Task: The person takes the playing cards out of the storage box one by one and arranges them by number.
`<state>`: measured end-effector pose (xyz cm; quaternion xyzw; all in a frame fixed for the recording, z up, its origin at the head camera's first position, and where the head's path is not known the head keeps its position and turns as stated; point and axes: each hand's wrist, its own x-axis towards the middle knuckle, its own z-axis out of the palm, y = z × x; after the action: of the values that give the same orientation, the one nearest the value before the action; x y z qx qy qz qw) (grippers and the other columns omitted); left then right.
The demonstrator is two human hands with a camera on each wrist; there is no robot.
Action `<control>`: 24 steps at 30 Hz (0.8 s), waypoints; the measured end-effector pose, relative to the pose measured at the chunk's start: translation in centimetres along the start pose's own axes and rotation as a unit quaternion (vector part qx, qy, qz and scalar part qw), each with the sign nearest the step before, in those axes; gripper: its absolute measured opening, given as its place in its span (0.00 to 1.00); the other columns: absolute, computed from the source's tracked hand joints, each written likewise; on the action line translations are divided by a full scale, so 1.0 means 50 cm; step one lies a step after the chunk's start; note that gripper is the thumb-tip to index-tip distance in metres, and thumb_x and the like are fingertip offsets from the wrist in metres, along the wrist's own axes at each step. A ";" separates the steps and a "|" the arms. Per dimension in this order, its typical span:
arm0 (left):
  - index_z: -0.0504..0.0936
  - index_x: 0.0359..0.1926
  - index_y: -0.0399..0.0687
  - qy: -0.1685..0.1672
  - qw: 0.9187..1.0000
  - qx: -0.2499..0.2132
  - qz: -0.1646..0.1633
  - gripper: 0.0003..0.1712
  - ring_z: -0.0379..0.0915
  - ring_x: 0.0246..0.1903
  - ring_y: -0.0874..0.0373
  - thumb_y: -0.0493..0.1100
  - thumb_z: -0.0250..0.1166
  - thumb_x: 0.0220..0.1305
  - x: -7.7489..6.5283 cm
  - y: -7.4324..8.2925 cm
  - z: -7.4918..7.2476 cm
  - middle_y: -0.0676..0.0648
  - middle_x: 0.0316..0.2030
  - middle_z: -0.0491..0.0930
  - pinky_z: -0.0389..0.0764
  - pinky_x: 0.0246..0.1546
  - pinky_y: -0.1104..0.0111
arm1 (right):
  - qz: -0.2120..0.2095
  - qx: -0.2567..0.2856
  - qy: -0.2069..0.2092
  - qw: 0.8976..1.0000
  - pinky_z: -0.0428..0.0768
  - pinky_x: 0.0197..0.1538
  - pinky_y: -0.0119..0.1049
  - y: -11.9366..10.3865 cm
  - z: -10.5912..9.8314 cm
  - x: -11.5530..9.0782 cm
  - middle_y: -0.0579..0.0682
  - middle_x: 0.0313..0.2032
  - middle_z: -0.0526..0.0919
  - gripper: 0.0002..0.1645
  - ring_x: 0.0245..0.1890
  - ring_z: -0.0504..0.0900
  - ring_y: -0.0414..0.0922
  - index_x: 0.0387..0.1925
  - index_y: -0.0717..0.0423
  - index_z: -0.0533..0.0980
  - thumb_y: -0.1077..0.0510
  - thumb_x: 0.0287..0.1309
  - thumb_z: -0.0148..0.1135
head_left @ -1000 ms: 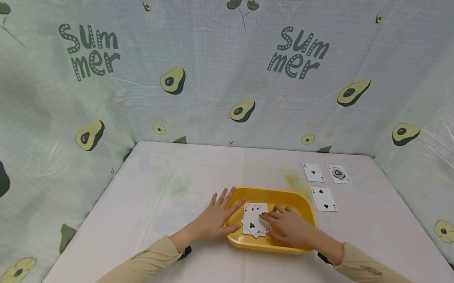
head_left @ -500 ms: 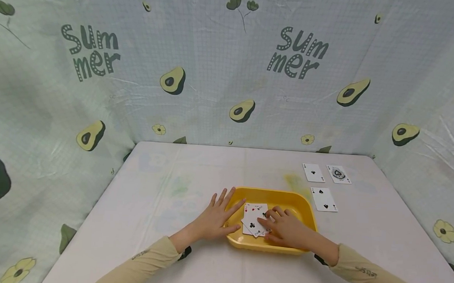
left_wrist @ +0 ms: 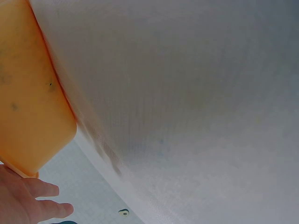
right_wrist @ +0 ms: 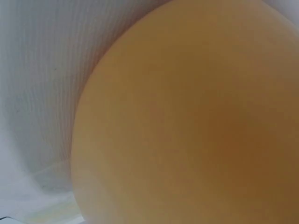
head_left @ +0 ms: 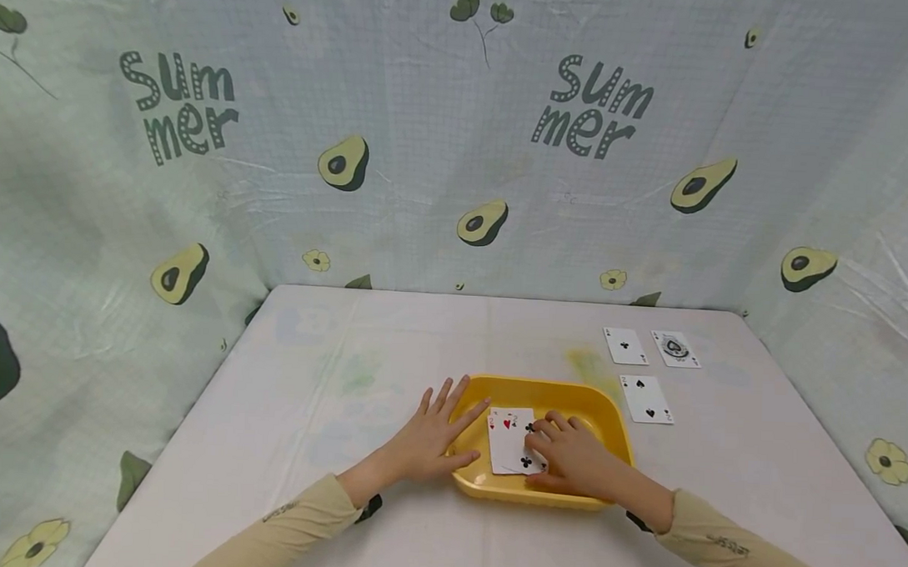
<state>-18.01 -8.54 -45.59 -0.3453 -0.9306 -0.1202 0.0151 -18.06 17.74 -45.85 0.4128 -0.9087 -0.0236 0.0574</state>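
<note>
In the head view a yellow plastic tray [head_left: 548,391] sits on the white-covered table, with overlapping playing cards [head_left: 504,444] face up inside it. A red two of hearts shows on the left, partly covered by a two of clubs [head_left: 526,463]. My left hand [head_left: 426,441] rests on the tray's left rim, fingers spread. Inside the tray, my right hand [head_left: 579,459] bends its fingers over the clubs card, with the thumb at its lower edge. Fingers of my left hand [left_wrist: 28,198] also show beside the tray in the left wrist view.
Behind the tray at the right lie a three-card group: an ace of clubs [head_left: 626,346], an ace of spades [head_left: 676,350] and a two of spades [head_left: 647,399]. Printed avocado cloth [head_left: 423,107] hangs behind the table. The tray's side [right_wrist: 196,116] fills most of the right wrist view.
The two of clubs has slid right and turned straighter under my right hand, uncovering more of the two of hearts. My right fingers have drawn slightly back; the left hand keeps its place.
</note>
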 end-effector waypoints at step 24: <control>0.44 0.69 0.61 0.005 1.000 0.001 0.000 0.39 0.39 0.67 0.36 0.64 0.45 0.61 -0.002 0.003 -0.004 0.39 0.69 0.35 0.48 0.60 0.41 | 0.076 0.058 -0.039 0.995 0.66 0.42 0.45 0.003 0.006 -0.011 0.55 0.43 0.70 0.29 0.45 0.65 0.53 0.49 0.40 0.70 0.34 0.46 0.57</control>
<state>-17.85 -8.55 -45.39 -0.3449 -0.9306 -0.1213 0.0201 -17.85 18.25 -46.19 0.3440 -0.9388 0.0170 -0.0006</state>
